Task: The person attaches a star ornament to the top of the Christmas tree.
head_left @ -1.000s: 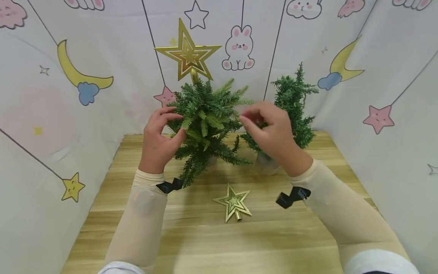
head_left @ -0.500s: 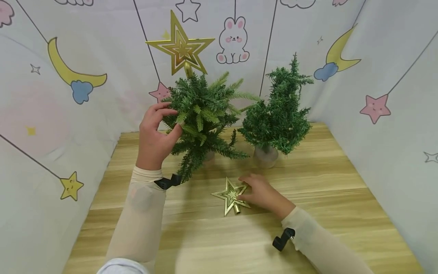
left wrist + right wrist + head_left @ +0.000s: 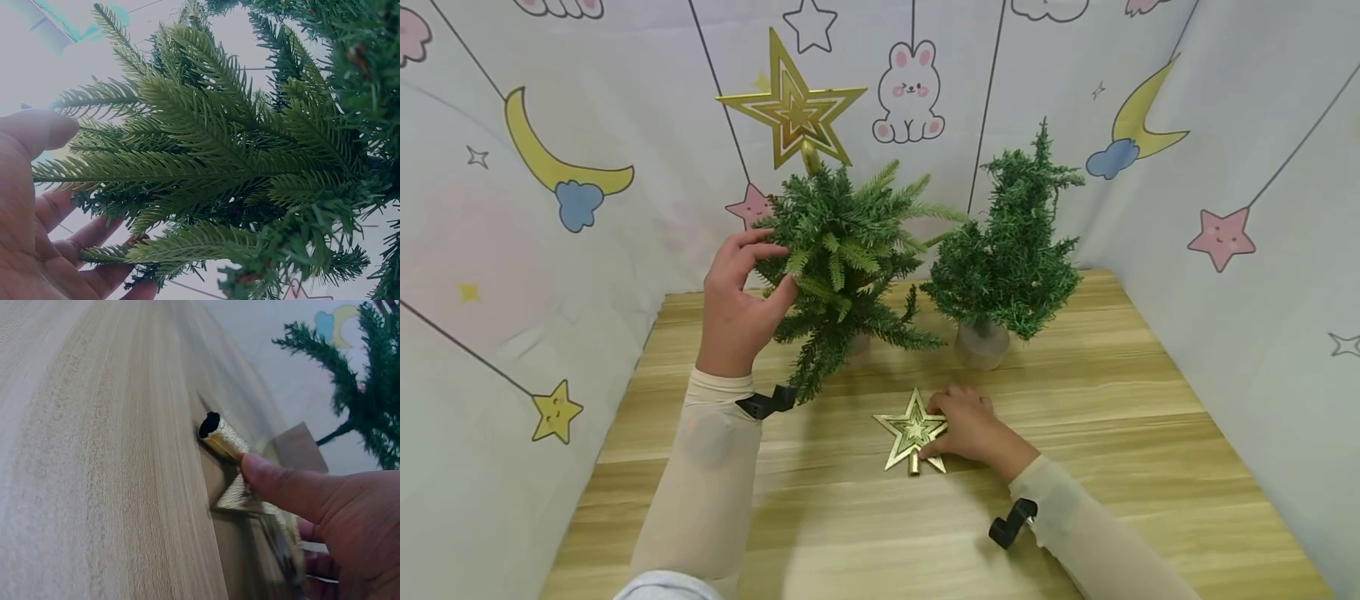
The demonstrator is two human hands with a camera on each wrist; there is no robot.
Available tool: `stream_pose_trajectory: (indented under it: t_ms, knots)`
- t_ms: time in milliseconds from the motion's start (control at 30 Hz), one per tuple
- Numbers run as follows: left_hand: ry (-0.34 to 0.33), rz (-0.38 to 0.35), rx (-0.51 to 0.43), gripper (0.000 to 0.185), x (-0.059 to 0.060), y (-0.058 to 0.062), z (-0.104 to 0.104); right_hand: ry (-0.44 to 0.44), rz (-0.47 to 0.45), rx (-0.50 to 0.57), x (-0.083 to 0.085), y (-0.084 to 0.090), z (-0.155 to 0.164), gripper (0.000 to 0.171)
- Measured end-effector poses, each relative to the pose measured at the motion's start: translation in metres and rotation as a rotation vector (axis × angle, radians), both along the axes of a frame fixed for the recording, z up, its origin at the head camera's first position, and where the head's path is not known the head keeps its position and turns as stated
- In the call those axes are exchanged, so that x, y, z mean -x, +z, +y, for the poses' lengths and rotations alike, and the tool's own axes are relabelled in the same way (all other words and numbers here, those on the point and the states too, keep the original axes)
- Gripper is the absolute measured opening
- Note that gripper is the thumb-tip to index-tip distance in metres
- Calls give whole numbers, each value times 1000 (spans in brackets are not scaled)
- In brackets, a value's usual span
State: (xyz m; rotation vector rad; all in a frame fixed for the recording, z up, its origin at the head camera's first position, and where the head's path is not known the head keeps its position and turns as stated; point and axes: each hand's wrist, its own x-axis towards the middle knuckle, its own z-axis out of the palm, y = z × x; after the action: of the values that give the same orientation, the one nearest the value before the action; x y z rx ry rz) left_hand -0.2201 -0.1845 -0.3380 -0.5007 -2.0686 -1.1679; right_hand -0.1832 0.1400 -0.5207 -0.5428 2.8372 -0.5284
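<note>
Right grip (image 3: pixel 964 429) closed on loose gold star (image 3: pixel 913 433), thumb on socket (image 3: pixel 220 434); star flat on tabletop (image 3: pixel 1120 433), turned upright versus half-second earlier. Left grip (image 3: pixel 737 304) loosely curled round branches of star-topped tree (image 3: pixel 842 258), unchanged. Bare tree (image 3: pixel 1011 258) beside.

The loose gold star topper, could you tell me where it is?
The gold star topper lies on the wooden table, in front of both trees, under the right hand.
</note>
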Motion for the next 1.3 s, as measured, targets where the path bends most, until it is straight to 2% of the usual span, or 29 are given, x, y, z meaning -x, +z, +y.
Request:
stream_pose_trajectory:
  t_ms: [100,200,433,500,800,900,1000,1100,1200,1300]
  knots:
    - [-6,2,-9,26,0,0,0,-3,-45,25,3,-2,4,52]
    - [-7,3,-15,27,0,-1,0,-5,-84,70,6,-3,8,42]
    - [-3,14,-15,27,-1,0,0,8,-172,295,9,-1,17,25]
    - [-2,16,-13,27,-1,0,0,16,-188,330,9,-1,20,20]
    - [11,4,-15,28,-2,-1,2,-56,-259,418,11,1,27,11]
    - [7,13,-33,31,-7,4,7,-95,-292,444,11,1,30,9]
    - [5,55,-64,34,-19,18,18,-135,-321,484,12,1,33,9]
    - [2,141,-71,35,-33,35,30,-172,-351,537,11,3,37,11]
    - [1,252,-36,33,-41,46,41,-202,-369,584,10,4,42,12]
    - [-4,345,22,34,-44,52,50,-219,-364,603,8,6,47,12]
